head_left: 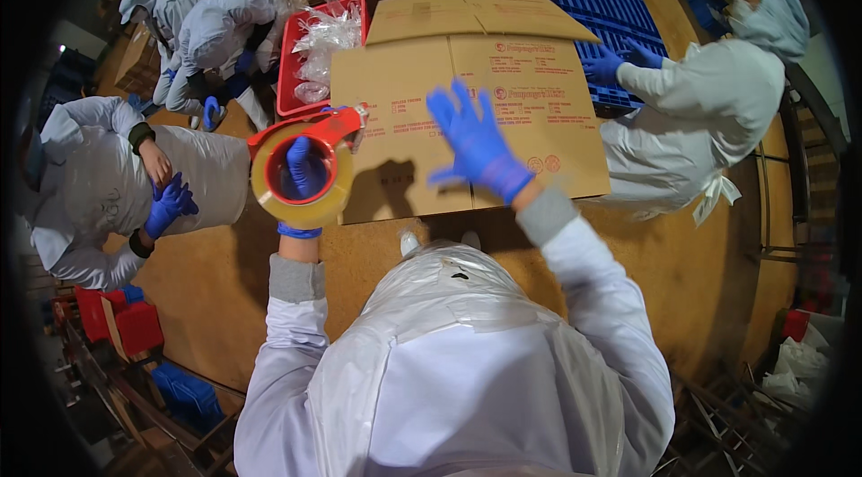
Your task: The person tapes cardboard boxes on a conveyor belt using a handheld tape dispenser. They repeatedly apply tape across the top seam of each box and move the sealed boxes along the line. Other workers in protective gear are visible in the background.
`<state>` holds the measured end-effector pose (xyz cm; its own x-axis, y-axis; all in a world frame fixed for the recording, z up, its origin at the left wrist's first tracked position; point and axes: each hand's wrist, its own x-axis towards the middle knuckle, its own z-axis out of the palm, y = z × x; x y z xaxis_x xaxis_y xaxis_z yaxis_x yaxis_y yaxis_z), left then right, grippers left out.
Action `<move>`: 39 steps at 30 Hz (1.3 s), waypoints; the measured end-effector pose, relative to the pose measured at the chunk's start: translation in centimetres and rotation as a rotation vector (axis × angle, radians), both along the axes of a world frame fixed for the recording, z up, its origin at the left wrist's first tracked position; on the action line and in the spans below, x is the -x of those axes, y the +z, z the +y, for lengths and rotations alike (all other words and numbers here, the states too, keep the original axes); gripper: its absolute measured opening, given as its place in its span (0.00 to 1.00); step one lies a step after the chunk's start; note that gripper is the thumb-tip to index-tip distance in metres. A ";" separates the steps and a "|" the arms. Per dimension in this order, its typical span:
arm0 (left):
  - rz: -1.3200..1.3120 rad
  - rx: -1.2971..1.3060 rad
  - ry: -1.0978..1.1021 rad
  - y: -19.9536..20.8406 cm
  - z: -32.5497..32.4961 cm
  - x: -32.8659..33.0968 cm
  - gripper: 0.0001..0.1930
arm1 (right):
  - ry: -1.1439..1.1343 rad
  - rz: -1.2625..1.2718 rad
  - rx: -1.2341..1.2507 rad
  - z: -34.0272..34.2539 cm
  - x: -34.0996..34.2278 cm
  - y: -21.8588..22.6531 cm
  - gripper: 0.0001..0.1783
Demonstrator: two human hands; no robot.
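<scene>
Tape dispenser [336, 129] sits in your left grip [307, 170], near the left edge of the cardboard box [525, 131]; that grip is clamped on it, with gloved fingers inside the core of the tape roll [303, 215]. Expect the red frame to be stiff and easy to lift, with most of the weight in the thick roll; the core looks the firmest place to hold, away from the far end where a cutting edge would usually be. Your right grip [482, 146] is bare of anything, its fingers spread apart above the box. The cardboard should dent if pressed mid-panel, so favour its edges; you cannot see what is inside. Beside it at the far left, the red crate [285, 73] holds crumpled clear plastic [323, 48], probably light, soft and slippery.
</scene>
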<state>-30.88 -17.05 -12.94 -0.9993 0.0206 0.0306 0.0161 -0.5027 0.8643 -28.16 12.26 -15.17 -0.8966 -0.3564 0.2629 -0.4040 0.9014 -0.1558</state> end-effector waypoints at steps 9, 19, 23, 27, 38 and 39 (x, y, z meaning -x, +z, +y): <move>0.562 0.711 -0.366 -0.1 5.4 9.7 0.15 | -0.026 -0.125 -0.255 -3.2 -9.9 -4.5 0.55; 0.219 0.692 -0.713 -2.1 2.4 -3.1 0.14 | -0.058 -0.203 -0.128 -3.2 -10.1 -4.1 0.56; 0.111 0.787 -0.550 -2.9 2.9 -1.8 0.09 | -0.069 -0.178 -0.140 -3.3 -10.3 -3.8 0.54; -0.240 0.304 -0.212 -11.1 0.5 -0.8 0.13 | -0.014 -0.131 -0.170 -3.0 -11.0 -3.9 0.51; 0.517 1.248 0.859 13.1 -2.2 -6.8 0.25 | 0.175 0.027 0.443 -1.1 -8.7 5.2 0.53; 0.533 1.155 0.881 14.1 -5.0 -6.4 0.25 | 0.174 0.122 0.571 -0.9 -8.2 8.8 0.49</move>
